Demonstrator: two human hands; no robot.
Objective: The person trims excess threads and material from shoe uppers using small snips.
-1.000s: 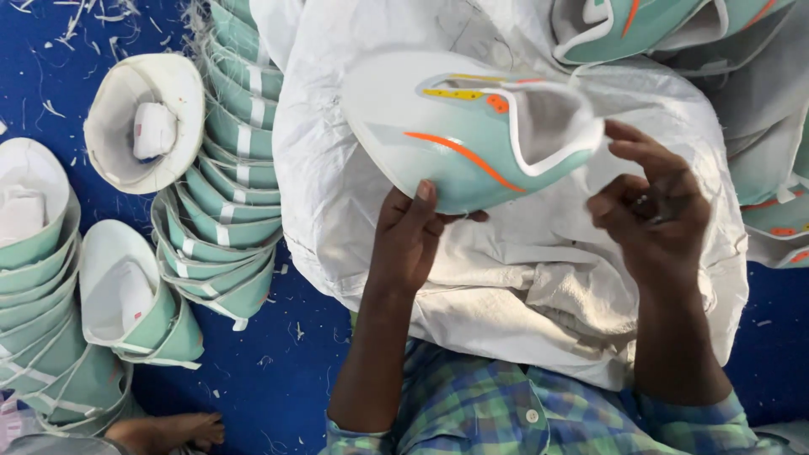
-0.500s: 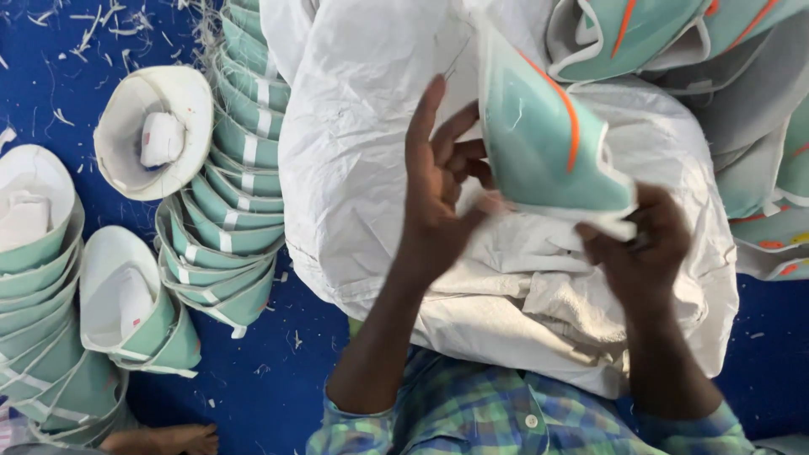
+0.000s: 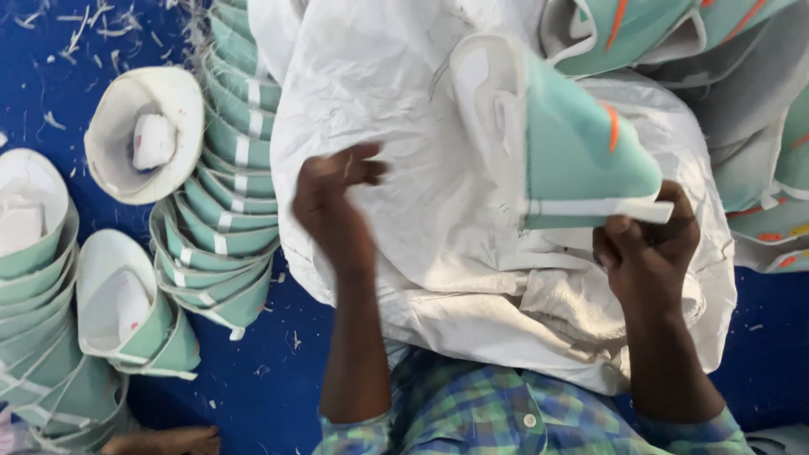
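My right hand [image 3: 645,253] grips the heel end of a mint-green shoe upper [image 3: 565,139] with a white lining and an orange stripe, held up over a white woven sack [image 3: 404,101] on my lap. Its open inside faces left. My left hand [image 3: 333,206] hovers to the left of the upper with its fingers apart, holding nothing and blurred by motion.
Nested stacks of mint-green uppers [image 3: 223,194] lie on the blue floor at left, one white-lined upper [image 3: 143,135] lying open on top. More stacks [image 3: 42,286] sit at the far left. Loose uppers [image 3: 758,168] pile at the right. A bare foot [image 3: 164,440] shows at the bottom left.
The upper has been turned from sideways to toe-up, with its inside facing left. My left hand has let go of it and moved away to the left; my right hand keeps hold.
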